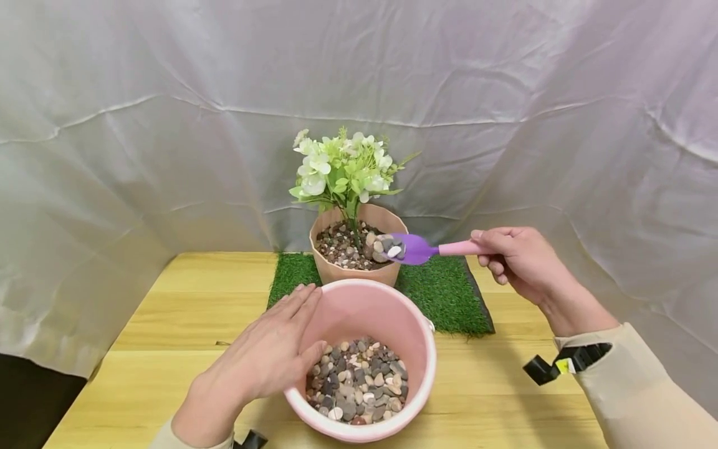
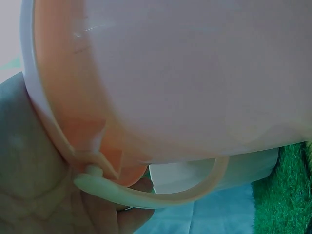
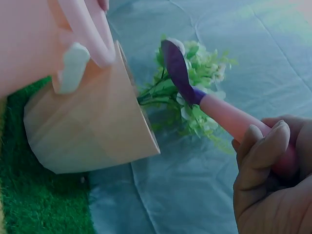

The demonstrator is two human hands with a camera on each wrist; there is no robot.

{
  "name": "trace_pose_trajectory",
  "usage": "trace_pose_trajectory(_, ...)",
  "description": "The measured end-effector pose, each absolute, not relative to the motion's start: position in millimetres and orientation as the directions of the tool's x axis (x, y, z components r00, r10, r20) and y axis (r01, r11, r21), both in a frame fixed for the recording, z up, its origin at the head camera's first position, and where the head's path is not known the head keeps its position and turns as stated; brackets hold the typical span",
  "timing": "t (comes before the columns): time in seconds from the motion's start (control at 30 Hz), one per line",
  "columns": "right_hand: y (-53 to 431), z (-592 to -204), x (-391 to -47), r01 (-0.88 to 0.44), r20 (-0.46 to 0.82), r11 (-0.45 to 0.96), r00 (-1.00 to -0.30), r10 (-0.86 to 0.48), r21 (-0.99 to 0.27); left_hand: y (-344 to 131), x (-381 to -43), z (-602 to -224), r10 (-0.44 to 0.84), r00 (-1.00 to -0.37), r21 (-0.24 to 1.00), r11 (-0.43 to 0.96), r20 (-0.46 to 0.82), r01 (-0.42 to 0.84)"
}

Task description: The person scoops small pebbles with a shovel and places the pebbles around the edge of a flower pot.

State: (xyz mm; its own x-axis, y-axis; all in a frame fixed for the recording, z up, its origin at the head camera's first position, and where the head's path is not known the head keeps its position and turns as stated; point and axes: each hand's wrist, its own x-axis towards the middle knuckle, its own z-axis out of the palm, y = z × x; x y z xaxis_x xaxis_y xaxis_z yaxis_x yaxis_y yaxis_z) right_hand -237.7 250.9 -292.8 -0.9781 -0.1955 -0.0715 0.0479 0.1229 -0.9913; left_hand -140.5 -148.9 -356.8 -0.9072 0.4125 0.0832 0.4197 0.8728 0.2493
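Note:
In the head view, my right hand (image 1: 524, 262) grips the pink handle of a small trowel (image 1: 414, 249). Its purple blade carries several pebbles (image 1: 386, 247) over the right side of a peach flowerpot (image 1: 359, 273). A leafy plant with white flowers (image 1: 344, 165) stands in the pot, with small stones around its stem. My left hand (image 1: 260, 352) holds the left rim of a pink bucket (image 1: 367, 305), thumb on the inner side and fingers along the outside. Mixed pebbles (image 1: 359, 383) cover the bucket's bottom. The right wrist view shows the trowel (image 3: 178, 68) from its underside.
Under the flowerpot lies a green artificial grass mat (image 1: 449, 305) on the wooden table (image 1: 191, 312). A pale cloth backdrop (image 1: 185, 156) hangs close behind and at both sides. The bucket's curved carrying handle (image 2: 165, 199) hangs outside its wall.

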Motion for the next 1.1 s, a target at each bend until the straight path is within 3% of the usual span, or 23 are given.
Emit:
trace_pose_trajectory(0.57, 216.3, -281.1, -301.9, 0.073, -0.102, 0.35, -0.993, -0.065, -0.934, -148.4, -136.8, -360.3, 0.391, -0.917, 0.291, 0.871, 0.076, 0.396)
trace_pose_trajectory(1.1, 190.5, -263.0, -317.2, 0.055, -0.055, 0.46, -0.998, 0.014, -0.886, -149.9, -139.7, -360.3, 0.39, -0.917, 0.308, 0.864, 0.086, 0.397)
